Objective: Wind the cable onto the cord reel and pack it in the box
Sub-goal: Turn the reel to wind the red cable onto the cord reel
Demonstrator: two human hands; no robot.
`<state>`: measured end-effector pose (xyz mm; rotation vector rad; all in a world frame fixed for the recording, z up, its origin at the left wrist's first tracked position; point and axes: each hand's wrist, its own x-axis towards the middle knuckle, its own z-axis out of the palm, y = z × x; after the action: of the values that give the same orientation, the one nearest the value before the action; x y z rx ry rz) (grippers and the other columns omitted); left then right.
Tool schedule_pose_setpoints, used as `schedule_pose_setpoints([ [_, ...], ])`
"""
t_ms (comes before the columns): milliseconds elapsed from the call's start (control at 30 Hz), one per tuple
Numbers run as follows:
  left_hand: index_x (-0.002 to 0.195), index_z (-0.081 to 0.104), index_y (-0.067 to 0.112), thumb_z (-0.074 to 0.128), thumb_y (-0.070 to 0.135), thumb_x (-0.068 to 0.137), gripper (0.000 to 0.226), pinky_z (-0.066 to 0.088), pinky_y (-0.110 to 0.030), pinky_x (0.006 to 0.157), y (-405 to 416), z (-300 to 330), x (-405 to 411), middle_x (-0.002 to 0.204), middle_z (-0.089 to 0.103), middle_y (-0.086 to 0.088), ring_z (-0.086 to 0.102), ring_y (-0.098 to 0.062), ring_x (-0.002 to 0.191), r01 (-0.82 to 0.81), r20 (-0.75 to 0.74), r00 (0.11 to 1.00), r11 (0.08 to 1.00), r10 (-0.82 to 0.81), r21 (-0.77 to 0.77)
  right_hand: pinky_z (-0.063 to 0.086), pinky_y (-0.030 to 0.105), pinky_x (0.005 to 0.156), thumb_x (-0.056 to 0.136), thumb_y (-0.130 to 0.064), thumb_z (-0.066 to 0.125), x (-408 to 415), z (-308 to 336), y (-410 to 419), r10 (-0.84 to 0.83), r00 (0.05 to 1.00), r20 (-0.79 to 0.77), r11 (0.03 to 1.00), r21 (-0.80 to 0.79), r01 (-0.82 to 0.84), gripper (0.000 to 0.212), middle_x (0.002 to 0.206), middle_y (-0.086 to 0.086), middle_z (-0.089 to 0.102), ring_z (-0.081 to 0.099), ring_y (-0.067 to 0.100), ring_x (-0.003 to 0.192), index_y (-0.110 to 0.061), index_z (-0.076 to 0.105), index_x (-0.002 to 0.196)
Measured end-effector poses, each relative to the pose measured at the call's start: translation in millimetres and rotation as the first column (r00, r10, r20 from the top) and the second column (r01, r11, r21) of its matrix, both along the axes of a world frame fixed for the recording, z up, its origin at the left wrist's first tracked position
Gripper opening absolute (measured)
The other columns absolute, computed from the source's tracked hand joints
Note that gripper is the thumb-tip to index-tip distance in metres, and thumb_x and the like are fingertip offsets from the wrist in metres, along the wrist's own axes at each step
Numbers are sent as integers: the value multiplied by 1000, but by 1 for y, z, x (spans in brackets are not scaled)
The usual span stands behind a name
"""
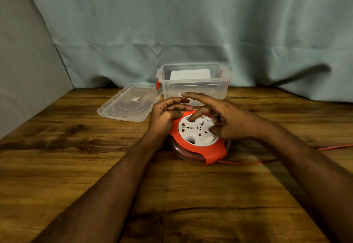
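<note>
1. The cord reel (198,137) is round, with an orange frame, a white socket face and a clear drum; it lies flat on the wooden surface (76,156), face up.
2. The orange cable (267,159) leaves the reel's near right edge and trails right along the surface.
3. The clear plastic box (194,84) stands open behind the reel, orange latches at its ends, its lid (129,102) flat beside it at left.

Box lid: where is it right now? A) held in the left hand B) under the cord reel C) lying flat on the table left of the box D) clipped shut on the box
C: the clear lid lies flat on the wooden table, just left of the open-topped box, untouched by either hand.
</note>
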<state>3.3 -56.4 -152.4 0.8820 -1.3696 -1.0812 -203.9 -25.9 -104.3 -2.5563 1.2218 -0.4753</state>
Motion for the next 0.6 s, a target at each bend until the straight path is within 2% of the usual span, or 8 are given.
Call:
schedule_pose_setpoints([
  [100,114,69,5,48,-18,83,44,61,-39,85,0,0,0,102,77,-19,75,-32,95,15,-9,1000,1000,-15,-3,45,19,49,80,3,76,-2,4,0,-4,1000,-26,1000,20,4,124,123,-29,70,56,2,58,-62,3,157],
  [233,117,68,3,48,-19,83,45,60,-37,85,0,0,0,101,77,-18,75,-31,96,11,-5,1000,1000,-11,-19,55,24,54,79,-3,82,-1,9,4,-4,998,-55,1000,28,6,131,121,-27,68,61,1,64,-68,-5,152],
  [367,120,67,1,48,-18,82,47,61,-32,80,-2,0,2,100,78,-18,75,-29,96,0,-43,999,1000,0,-11,59,31,61,75,-13,89,-5,9,3,-22,999,26,997,71,20,121,117,-20,69,65,1,66,-66,9,150],
  [467,120,67,1,48,-18,82,47,61,-33,78,-2,-1,3,99,78,-18,76,-29,94,-3,-62,998,1000,3,1,64,43,73,71,-26,93,-4,9,6,-74,996,49,995,74,70,107,111,-17,70,73,14,88,-62,22,143],
  [533,120,67,2,48,-18,82,47,62,-34,79,-2,-1,3,99,78,-17,76,-29,95,-6,-59,998,1000,5,-1,61,40,74,70,-40,93,0,11,9,-118,993,-17,993,26,118,99,104,-18,68,67,9,90,-58,25,140],
  [600,121,67,2,49,-17,83,46,62,-35,79,-2,-1,2,99,78,-16,76,-29,96,-12,-60,998,1000,12,1,51,32,65,69,-52,90,3,12,11,-150,985,-87,988,-47,147,90,98,-17,67,59,2,81,-54,29,136],
])
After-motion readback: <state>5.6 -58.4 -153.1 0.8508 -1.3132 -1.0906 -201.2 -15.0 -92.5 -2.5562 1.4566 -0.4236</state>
